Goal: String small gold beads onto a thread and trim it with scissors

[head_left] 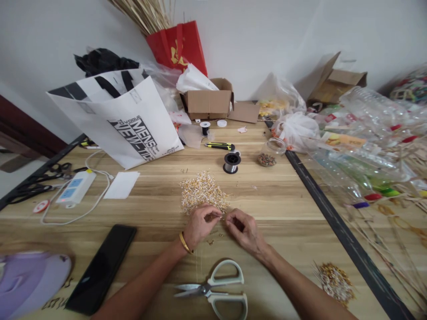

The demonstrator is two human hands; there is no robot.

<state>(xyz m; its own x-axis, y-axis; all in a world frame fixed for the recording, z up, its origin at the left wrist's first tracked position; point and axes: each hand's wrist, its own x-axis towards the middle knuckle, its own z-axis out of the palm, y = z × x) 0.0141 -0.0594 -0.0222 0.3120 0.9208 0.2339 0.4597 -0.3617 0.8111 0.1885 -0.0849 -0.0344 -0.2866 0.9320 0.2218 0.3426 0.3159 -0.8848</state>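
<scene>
My left hand (202, 224), with a gold bangle (185, 243) at its wrist, is closed in a pinch at the near edge of a pile of small gold and clear beads (202, 191). Close beside it on the right, my right hand (242, 227) is pinched too, its fingertips almost meeting the left ones. Whatever lies between the fingertips is too small to make out. A few gold bits (210, 242) lie just below the hands. Nearer to me, white-handled scissors (204, 290) rest on the table with their blades slightly apart.
Beyond the beads stand a wire spool (231, 163), a yellow-black utility knife (219, 146) and a jar (267, 159). A phone (102, 269) and power strip (76, 188) lie left. Plastic bottles (347, 173) crowd the right, above a second bead heap (334, 283). A white bag (116, 115) stands behind.
</scene>
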